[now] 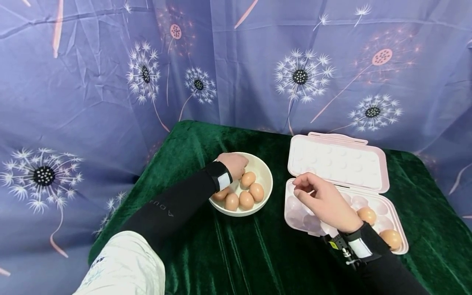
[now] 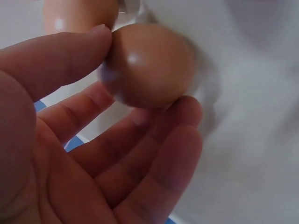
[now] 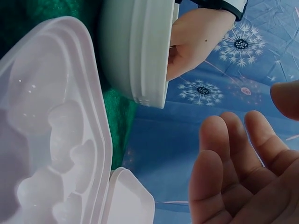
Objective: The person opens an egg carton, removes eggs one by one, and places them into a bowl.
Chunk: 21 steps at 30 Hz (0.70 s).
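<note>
My left hand (image 1: pixel 233 164) reaches into a cream bowl (image 1: pixel 266 174) that contains several brown eggs (image 1: pixel 246 200). In the left wrist view, its thumb and fingertips close around one egg (image 2: pixel 152 65), with another egg (image 2: pixel 79 14) just behind the thumb. My right hand (image 1: pixel 328 203) hovers over a pale pink egg box (image 1: pixel 338 162), fingers loosely bent and holding nothing. Two brown eggs, a farther egg (image 1: pixel 366 215) and a nearer egg (image 1: pixel 391 239), sit in cups at the box's right side. The hand and forearm hide some of its cups.
A dark green velvet cloth (image 1: pixel 236 254) covers the table. The box's lid is folded back, away from me. Behind the table hangs a blue-violet curtain (image 1: pixel 250 82) with dandelion prints. The bowl stands left of the box, with a strip of cloth between them.
</note>
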Available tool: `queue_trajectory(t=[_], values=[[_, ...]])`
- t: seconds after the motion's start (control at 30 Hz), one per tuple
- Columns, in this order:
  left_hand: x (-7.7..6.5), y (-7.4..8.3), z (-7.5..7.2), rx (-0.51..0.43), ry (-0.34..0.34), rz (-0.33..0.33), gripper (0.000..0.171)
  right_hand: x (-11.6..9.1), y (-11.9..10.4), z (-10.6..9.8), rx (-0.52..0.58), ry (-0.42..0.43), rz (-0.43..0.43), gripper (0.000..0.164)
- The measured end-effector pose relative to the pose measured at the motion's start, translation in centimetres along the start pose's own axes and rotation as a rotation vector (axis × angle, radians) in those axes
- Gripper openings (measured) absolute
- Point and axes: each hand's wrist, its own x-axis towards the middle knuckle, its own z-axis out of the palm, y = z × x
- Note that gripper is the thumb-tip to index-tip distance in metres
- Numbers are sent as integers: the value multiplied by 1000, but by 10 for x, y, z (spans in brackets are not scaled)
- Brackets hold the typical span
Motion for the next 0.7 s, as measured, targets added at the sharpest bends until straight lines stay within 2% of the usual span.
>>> queue_trajectory(t=[0.03, 0.1, 0.13, 0.23, 0.37, 0.57, 0.7], values=[[3, -1, 0, 96, 12, 33, 13, 0, 0, 0, -5, 1, -3, 15], [7, -2, 0, 383, 90, 158, 11, 0, 1, 1, -18, 6, -8, 14], [9, -3, -1, 426, 100, 178, 11, 0, 1, 0, -26, 11, -9, 14], [9, 0, -3, 477, 105, 202, 14, -2, 3, 0, -47, 19, -7, 14], [-1, 8, -8, 529, 112, 249, 32, -3, 5, -2, -73, 18, -7, 13], [-23, 26, -13, 462, 187, 361, 38, -7, 11, -5, -150, 14, 19, 15], [-36, 37, -9, 402, 235, 447, 35, -12, 16, -7, -270, -43, 25, 21]])
